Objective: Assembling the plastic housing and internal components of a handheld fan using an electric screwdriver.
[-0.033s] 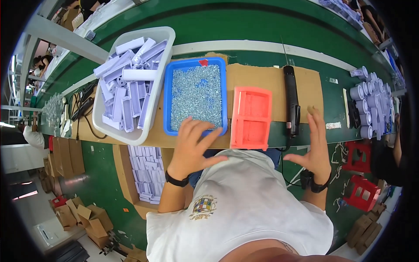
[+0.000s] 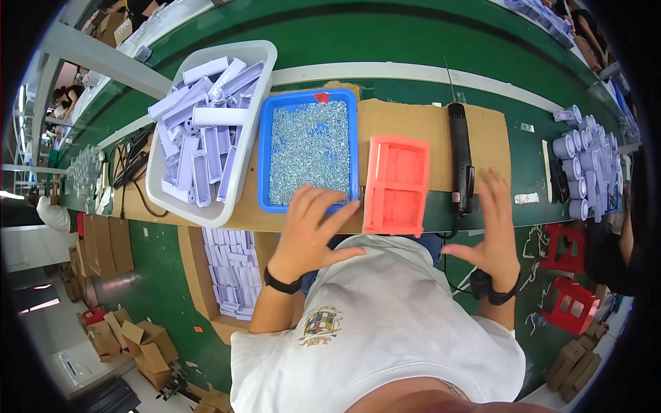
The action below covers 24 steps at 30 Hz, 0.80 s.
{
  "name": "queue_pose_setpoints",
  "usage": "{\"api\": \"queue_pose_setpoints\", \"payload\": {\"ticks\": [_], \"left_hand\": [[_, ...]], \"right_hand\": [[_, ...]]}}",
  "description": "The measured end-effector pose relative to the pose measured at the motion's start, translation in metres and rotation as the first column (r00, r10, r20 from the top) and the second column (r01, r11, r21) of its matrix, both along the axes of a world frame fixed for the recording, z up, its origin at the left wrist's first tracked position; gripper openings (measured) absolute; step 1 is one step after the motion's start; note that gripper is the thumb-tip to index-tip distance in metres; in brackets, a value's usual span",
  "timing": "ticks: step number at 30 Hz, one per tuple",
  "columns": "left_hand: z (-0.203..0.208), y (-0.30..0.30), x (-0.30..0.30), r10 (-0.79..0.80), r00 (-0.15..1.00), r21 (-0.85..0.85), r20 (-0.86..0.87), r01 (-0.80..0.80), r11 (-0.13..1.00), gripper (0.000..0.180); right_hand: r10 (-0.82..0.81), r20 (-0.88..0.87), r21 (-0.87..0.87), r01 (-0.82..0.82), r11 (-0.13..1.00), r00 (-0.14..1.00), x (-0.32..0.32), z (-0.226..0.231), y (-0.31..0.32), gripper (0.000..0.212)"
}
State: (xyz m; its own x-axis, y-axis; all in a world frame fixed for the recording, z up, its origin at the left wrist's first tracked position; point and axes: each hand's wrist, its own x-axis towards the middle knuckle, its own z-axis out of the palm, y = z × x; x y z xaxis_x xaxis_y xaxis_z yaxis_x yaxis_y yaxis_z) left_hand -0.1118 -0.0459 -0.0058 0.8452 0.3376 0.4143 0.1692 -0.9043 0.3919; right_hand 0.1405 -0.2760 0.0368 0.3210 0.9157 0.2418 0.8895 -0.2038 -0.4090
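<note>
My left hand (image 2: pixel 303 237), empty with its fingers spread, hovers by the near edge of a blue tray (image 2: pixel 264 158) full of small metal screws (image 2: pixel 310 155). Empty too, my right hand (image 2: pixel 494 241) is held open with the thumb apart, right of the cord end of a black electric screwdriver (image 2: pixel 460 155). Between the hands lies a red fixture (image 2: pixel 396 186) with two rectangular recesses, at the table's near edge. The screwdriver rests on cardboard, its thin bit pointing away from me.
A white bin (image 2: pixel 270 58) of pale lavender plastic housings (image 2: pixel 219 117) stands left of the tray. Cardboard (image 2: pixel 406 113) covers part of the green table. More lavender parts (image 2: pixel 585 158) lie far right. A carton of housings (image 2: pixel 233 272) sits below the table; red stools (image 2: pixel 571 303) stand right.
My left hand has shifted slightly to the right, and my right hand slightly to the left. Tray, fixture, screwdriver and bin keep their places.
</note>
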Motion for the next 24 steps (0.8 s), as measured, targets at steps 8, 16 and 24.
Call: {"api": "queue_pose_setpoints", "payload": {"ticks": [8,16,24], "left_hand": [[0.000,-0.008,0.023,-0.096,0.993,-0.024,0.065,0.098,0.995,0.050],[0.024,0.010,0.024,-0.008,0.983,-0.044,-0.184,0.000,0.999,0.038],[-0.010,0.000,0.018,0.042,0.999,-0.014,0.029,-0.042,0.999,0.023]], "right_hand": [[0.291,0.198,-0.071,-0.282,0.957,0.936,-0.020,-0.005,0.049,0.050],[0.176,0.227,0.050,-0.192,0.980,0.958,0.008,0.013,0.075,0.029],[0.472,0.218,0.002,-0.484,0.875,0.854,0.001,0.008,0.132,0.030]]}}
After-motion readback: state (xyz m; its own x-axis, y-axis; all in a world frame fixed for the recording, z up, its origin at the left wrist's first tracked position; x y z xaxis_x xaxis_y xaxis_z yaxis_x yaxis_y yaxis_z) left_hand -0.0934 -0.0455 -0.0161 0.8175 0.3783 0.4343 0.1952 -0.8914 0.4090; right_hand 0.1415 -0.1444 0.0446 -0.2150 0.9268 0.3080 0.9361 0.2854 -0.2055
